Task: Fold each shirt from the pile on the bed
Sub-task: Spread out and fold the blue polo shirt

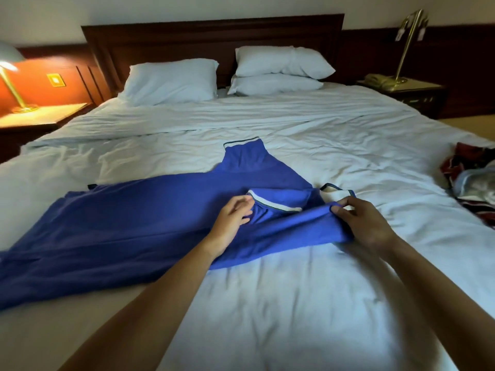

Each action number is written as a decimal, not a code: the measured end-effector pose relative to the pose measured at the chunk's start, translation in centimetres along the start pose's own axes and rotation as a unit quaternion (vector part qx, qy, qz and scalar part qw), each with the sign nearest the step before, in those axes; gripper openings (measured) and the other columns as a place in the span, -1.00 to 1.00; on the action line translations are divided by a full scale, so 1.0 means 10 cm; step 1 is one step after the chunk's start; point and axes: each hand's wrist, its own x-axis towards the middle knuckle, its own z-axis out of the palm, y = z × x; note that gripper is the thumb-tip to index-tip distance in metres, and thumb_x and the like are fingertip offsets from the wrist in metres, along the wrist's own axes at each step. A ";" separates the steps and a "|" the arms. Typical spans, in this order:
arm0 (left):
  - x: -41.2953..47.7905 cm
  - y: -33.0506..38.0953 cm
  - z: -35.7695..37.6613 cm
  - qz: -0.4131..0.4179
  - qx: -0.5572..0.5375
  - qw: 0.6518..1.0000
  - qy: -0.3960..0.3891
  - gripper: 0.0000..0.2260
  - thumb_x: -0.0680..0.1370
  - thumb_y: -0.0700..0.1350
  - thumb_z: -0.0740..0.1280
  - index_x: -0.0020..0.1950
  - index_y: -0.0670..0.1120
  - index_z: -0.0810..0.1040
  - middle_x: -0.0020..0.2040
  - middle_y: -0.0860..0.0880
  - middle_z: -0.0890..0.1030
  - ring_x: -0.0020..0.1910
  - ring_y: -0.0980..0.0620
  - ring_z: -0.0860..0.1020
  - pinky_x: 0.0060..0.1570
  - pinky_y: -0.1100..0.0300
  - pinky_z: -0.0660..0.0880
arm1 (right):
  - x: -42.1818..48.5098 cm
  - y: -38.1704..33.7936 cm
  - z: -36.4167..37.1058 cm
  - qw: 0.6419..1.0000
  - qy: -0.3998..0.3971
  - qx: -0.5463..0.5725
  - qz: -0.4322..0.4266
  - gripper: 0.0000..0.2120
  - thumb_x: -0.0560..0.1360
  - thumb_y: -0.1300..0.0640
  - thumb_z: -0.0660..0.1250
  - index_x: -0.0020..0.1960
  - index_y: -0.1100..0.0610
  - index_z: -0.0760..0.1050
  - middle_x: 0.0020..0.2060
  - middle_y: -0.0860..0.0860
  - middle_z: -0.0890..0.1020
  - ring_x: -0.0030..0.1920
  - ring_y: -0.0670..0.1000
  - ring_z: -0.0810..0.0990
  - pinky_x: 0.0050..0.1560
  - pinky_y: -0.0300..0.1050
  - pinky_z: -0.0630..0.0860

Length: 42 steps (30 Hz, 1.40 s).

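Your blue shirt [139, 223] lies spread across the middle of the bed [294, 303], its body running from the lower left of the frame toward the centre. The hem end lies at the left and the collar [338, 194] at centre right. The far sleeve [246, 159] points up the frame toward the pillows and lies flat, ending in a white and dark striped cuff. The near sleeve [278, 200] is turned in over the chest, its striped cuff lying between your two hands.

Your left hand [232, 219] sits at the centre of the frame with the fingers curled into the sleeve cloth just below that cuff, bunching it. Your right hand [368, 226], centre right, pinches a folded edge of the shirt beside the collar between thumb and fingertips, lifting that edge slightly off the sheet. Both forearms reach in from the bottom of the frame.

The pile of clothes [472, 183] sits at the right edge, well apart from the shirt. It shows red and dark patterned cloth with a pale piece on top.

At the top, one white pillow [171, 81] leans at the left and two stacked pillows [281, 73] at the right, all against the dark headboard [214, 36]. A lit lamp [9, 73] glows at upper left. A brass lamp [408, 46] and a telephone [377, 80] stand at upper right.
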 end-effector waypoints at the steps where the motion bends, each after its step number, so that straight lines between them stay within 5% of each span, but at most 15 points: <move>1: -0.02 -0.03 -0.02 0.006 0.015 1.000 0.002 -0.86 0.66 -0.10 0.28 0.20 -0.04 0.55 0.22 -0.07 0.59 0.17 -0.01 0.60 0.14 0.22 0.54 | 0.00 0.00 0.01 1.000 -0.009 -0.029 0.005 -0.84 0.58 0.08 0.35 -0.13 0.13 0.50 -0.35 0.15 0.62 -0.34 0.02 0.45 -0.25 -0.09 0.33; 6: -0.02 -0.16 -0.10 0.009 0.052 0.998 0.018 -0.81 0.63 -0.23 0.31 0.24 -0.11 0.55 0.16 -0.13 0.60 0.13 -0.01 0.61 0.18 0.15 0.55 | 0.00 0.04 -0.05 0.965 -0.097 -0.241 0.036 -0.86 0.47 0.09 0.44 -0.20 0.09 0.52 -0.34 -0.07 0.54 -0.21 0.02 0.52 -0.31 -0.31 0.31; 8: 0.02 -0.16 -0.11 0.012 0.110 0.994 0.024 -0.74 0.59 -0.32 0.32 0.23 -0.07 0.54 0.13 -0.11 0.61 0.13 -0.07 0.61 0.21 0.08 0.56 | 0.01 -0.07 -0.11 0.951 -0.120 -0.276 0.065 -0.86 0.43 0.10 0.45 -0.08 0.03 0.50 -0.21 -0.06 0.56 -0.12 0.02 0.52 -0.28 -0.31 0.33; 11: 0.16 -0.12 -0.10 0.050 0.257 0.964 0.039 -0.59 0.52 -0.38 0.32 0.29 -0.03 0.49 0.12 -0.06 0.49 0.03 -0.10 0.59 0.08 0.12 0.57 | 0.11 -0.24 -0.06 0.940 -0.074 -0.333 0.013 -0.60 0.45 0.08 0.44 0.24 -0.01 0.42 0.03 0.13 0.57 0.08 0.17 0.53 -0.07 -0.11 0.37; 13: 0.25 -0.08 -0.07 0.115 0.367 0.922 0.034 -0.50 0.50 -0.35 0.36 0.37 0.04 0.43 0.14 -0.02 0.35 -0.07 -0.04 0.52 -0.01 0.12 0.55 | 0.24 -0.26 0.06 0.943 -0.041 -0.326 -0.053 -0.49 0.44 0.08 0.46 0.35 0.03 0.41 0.13 0.13 0.56 0.20 0.18 0.51 0.03 -0.09 0.36; 16: 0.43 -0.01 0.01 0.220 0.527 0.820 0.026 -0.40 0.48 -0.23 0.44 0.45 0.13 0.40 0.17 0.00 0.27 0.08 0.01 0.39 -0.04 0.11 0.50 | 0.44 -0.24 0.24 0.938 -0.088 -0.320 -0.103 -0.41 0.42 0.03 0.49 0.41 -0.09 0.41 0.09 0.04 0.42 0.18 0.13 0.50 0.21 -0.07 0.39; 19: 0.63 0.02 0.03 0.259 0.611 0.748 0.002 -0.63 0.51 -0.10 0.45 0.30 0.13 0.56 0.28 0.02 0.33 0.19 -0.02 0.35 0.12 0.07 0.38 | 0.67 -0.20 0.34 0.917 -0.094 -0.347 -0.171 -0.62 0.46 0.06 0.45 0.26 -0.15 0.58 0.08 0.00 0.42 0.13 0.10 0.48 0.20 -0.06 0.39; 21: 0.74 0.04 0.01 0.270 0.585 0.765 0.002 -0.85 0.55 -0.03 0.43 0.12 0.09 0.66 0.26 0.07 0.39 0.18 -0.02 0.38 0.14 0.02 0.37 | 0.80 -0.21 0.35 0.917 -0.055 -0.332 -0.215 -0.81 0.50 0.10 0.41 0.08 -0.10 0.67 0.03 0.00 0.47 0.08 0.10 0.51 0.16 -0.01 0.42; 26: 0.67 0.35 -0.07 0.254 0.356 0.899 -0.032 -0.90 0.51 -0.08 0.50 -0.05 -0.08 0.67 0.01 0.04 0.59 -0.03 0.00 0.54 0.09 0.06 0.48 | 0.81 -0.44 0.13 0.972 -0.001 -0.099 -0.215 -0.85 0.52 0.21 0.42 -0.09 -0.03 0.66 -0.12 0.05 0.53 -0.26 -0.04 0.55 -0.11 -0.22 0.47; 29: 0.29 0.57 -0.18 0.197 0.313 0.919 -0.136 -0.86 0.44 -0.11 0.56 -0.13 -0.14 0.67 0.01 -0.02 0.62 -0.08 0.02 0.57 -0.06 0.35 0.44 | 0.53 -0.50 -0.13 0.970 -0.149 -0.061 -0.182 -0.82 0.49 0.31 0.42 -0.21 0.06 0.62 -0.24 0.01 0.55 -0.33 -0.20 0.49 -0.19 -0.35 0.39; 32: -0.05 0.54 -0.27 0.105 0.315 0.923 -0.197 -0.86 0.48 -0.01 0.53 -0.11 -0.07 0.72 0.04 0.03 0.62 -0.04 0.15 0.59 0.02 0.32 0.46 | 0.24 -0.37 -0.28 0.944 -0.297 -0.116 -0.091 -0.81 0.51 0.33 0.41 -0.12 0.05 0.64 -0.34 -0.06 0.56 -0.35 -0.20 0.45 -0.22 -0.32 0.38; 34: -0.13 0.44 -0.30 0.052 0.298 0.945 -0.126 -0.80 0.56 0.04 0.43 -0.01 -0.09 0.68 0.03 -0.04 0.61 -0.10 0.14 0.57 -0.06 0.25 0.52 | 0.13 -0.25 -0.26 0.956 -0.260 -0.134 -0.029 -0.76 0.54 0.33 0.35 0.06 0.02 0.63 -0.27 0.05 0.60 -0.39 -0.14 0.50 -0.28 -0.31 0.44; 37: -0.17 0.29 -0.25 -0.006 0.309 0.951 -0.027 -0.79 0.59 0.01 0.40 0.11 -0.10 0.57 0.00 -0.06 0.61 -0.27 0.12 0.53 -0.42 0.41 0.40 | 0.00 -0.17 -0.09 0.979 -0.175 -0.081 0.062 -0.78 0.57 0.20 0.35 0.20 0.07 0.55 -0.27 0.09 0.62 -0.42 -0.06 0.51 -0.39 -0.32 0.43; 40: -0.16 0.19 -0.12 -0.039 0.253 0.966 0.016 -0.72 0.55 0.00 0.45 0.18 -0.08 0.51 0.01 -0.09 0.61 -0.31 0.03 0.55 -0.47 0.41 0.38 | -0.03 -0.17 0.12 0.981 -0.133 -0.133 0.038 -0.68 0.55 0.02 0.39 0.28 0.00 0.51 0.01 -0.05 0.65 -0.17 -0.11 0.58 -0.12 -0.31 0.41; 42: -0.11 0.19 -0.04 -0.063 0.185 0.980 0.042 -0.66 0.54 0.02 0.45 0.25 -0.04 0.50 0.11 -0.04 0.59 -0.18 0.01 0.59 -0.31 0.37 0.42 | -0.01 -0.22 0.24 0.981 -0.086 -0.169 0.026 -0.65 0.54 -0.01 0.39 0.31 -0.01 0.50 0.12 -0.07 0.59 0.07 -0.07 0.55 0.03 -0.28 0.32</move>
